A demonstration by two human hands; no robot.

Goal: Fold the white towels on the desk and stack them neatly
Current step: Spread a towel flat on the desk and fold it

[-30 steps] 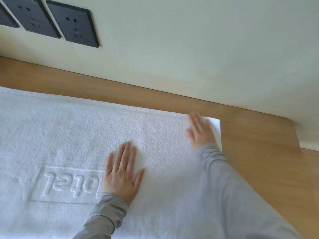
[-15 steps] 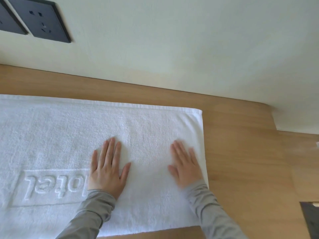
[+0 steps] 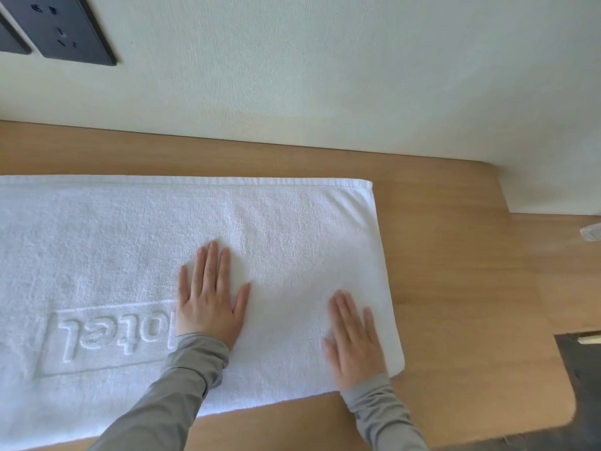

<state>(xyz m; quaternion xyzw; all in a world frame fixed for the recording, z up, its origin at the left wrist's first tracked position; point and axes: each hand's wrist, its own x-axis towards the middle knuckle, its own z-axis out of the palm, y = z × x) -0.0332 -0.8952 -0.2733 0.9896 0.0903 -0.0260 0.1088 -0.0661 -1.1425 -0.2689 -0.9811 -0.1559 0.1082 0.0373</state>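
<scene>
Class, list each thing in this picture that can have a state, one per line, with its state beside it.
Towel: spread flat on the desk, raised lettering facing up, left end out of view.
Left hand: open, palm flat on the towel beside the lettering.
Right hand: open, palm flat on the towel near its right edge, slightly blurred.
Socket: on the wall, no plug in it.

Right of the towel (image 3: 130, 239) and in a strip behind it, the desk (image 3: 455, 255) surface lies open; past that strip, the wall (image 3: 325, 76) blocks passage.
</scene>
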